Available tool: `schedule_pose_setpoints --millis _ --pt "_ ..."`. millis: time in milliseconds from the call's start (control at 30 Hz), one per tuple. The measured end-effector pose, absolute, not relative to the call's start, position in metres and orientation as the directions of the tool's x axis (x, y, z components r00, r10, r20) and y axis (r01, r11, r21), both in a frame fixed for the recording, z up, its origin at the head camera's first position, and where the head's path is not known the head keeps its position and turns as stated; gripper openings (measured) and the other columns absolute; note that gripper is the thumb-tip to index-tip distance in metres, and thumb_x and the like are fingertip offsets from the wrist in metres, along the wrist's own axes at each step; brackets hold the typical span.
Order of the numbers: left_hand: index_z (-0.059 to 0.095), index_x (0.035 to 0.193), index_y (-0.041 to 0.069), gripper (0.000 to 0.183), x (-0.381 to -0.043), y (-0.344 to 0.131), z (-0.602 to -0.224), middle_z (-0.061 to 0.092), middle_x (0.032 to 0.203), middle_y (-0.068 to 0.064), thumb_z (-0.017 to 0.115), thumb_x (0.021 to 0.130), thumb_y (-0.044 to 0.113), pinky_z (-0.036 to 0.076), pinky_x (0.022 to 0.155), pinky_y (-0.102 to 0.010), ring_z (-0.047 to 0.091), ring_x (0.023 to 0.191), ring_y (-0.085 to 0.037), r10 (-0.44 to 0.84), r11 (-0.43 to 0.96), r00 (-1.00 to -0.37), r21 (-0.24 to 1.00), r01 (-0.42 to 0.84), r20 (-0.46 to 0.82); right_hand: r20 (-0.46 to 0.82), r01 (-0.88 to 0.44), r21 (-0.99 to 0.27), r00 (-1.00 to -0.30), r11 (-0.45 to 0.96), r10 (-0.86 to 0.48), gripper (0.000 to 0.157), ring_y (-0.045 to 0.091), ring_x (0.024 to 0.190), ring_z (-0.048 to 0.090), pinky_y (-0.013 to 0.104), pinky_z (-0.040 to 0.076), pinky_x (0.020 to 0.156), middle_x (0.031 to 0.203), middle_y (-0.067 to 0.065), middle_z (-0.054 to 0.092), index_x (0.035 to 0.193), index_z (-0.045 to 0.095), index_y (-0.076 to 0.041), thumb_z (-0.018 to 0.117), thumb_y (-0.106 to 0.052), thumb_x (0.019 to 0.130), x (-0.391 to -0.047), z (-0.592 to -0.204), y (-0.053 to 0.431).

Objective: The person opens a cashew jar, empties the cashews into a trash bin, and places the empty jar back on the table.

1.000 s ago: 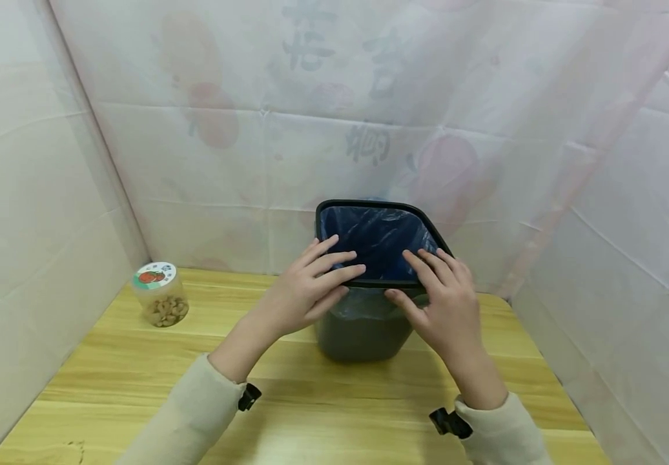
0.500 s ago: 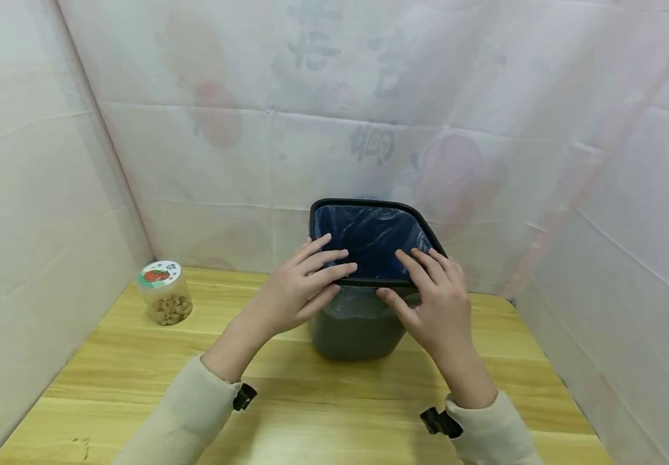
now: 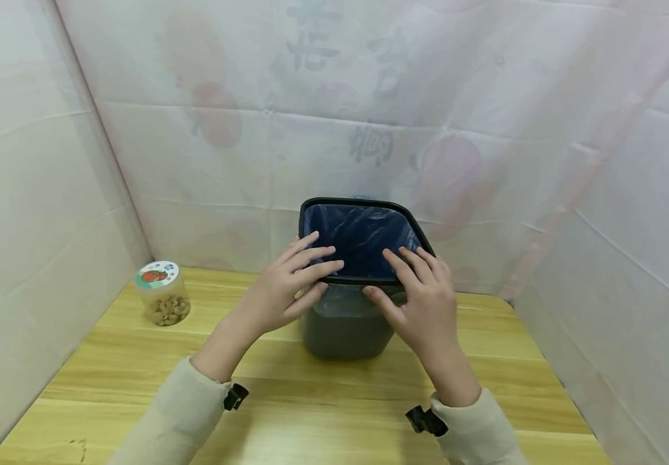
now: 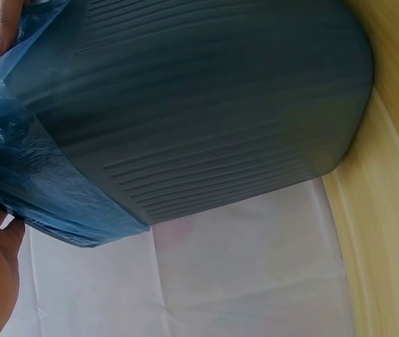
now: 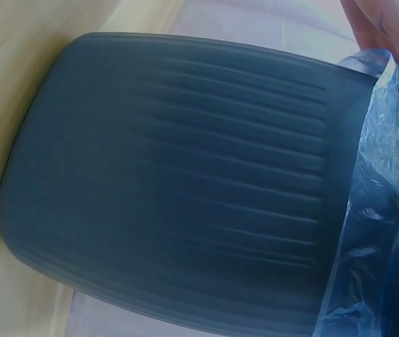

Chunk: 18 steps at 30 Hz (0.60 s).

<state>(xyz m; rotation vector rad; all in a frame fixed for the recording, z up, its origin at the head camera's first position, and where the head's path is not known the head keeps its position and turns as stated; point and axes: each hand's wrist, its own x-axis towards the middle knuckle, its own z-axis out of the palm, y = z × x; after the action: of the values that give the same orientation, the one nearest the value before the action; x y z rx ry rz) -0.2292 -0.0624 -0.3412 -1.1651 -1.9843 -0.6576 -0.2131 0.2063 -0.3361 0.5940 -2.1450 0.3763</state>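
A dark grey trash can (image 3: 346, 339) with a black rim stands upright on the table. Lining it is a blue plastic bag (image 3: 363, 226), whose edge is folded down over the outside, as both wrist views show. My left hand (image 3: 279, 290) holds the near left of the rim, fingers spread over the inside and thumb outside. On the near right, my right hand (image 3: 424, 303) grips the rim the same way, with its thumb against the front wall. The bottom of the bag is hidden in shadow.
A clear jar (image 3: 163, 294) of nuts with a white, green and red lid sits at the back left of the wooden table (image 3: 323, 413). Pale fabric walls (image 3: 206, 181) enclose the table at the back and both sides.
The trash can has shifted a little to the left, and both hands have moved with it, keeping their hold on the rim. The jar stays where it was.
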Motion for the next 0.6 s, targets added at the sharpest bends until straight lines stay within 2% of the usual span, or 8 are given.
schedule_pose_setpoints --millis 467,600 --pt "0.065 0.133 0.017 0.034 -0.228 -0.072 -0.341 0.059 0.141 -0.007 0.056 0.1 0.021 0.028 0.118 -0.053 0.034 0.146 -0.032 0.498 0.469 -0.334 0.075 0.88 0.8 0.835 -0.561 -0.081 -0.489 0.824 -0.251 0.074 0.042 0.127 0.053 0.062 0.033 0.111 0.129 0.017 0.065 0.132 0.067 -0.016 0.053 -0.074 0.088 -0.214 -0.339 0.193" --pt "0.064 0.135 0.018 0.035 -0.229 -0.072 -0.339 0.057 0.144 -0.006 0.056 0.101 0.022 0.027 0.12 -0.049 0.033 0.147 -0.03 0.504 0.476 -0.342 0.075 0.876 0.793 0.836 -0.572 -0.103 -0.494 0.814 -0.241 0.073 0.043 0.128 0.051 0.065 0.031 0.111 0.133 0.017 0.063 0.133 0.066 -0.016 0.053 -0.072 0.089 -0.214 -0.338 0.192"
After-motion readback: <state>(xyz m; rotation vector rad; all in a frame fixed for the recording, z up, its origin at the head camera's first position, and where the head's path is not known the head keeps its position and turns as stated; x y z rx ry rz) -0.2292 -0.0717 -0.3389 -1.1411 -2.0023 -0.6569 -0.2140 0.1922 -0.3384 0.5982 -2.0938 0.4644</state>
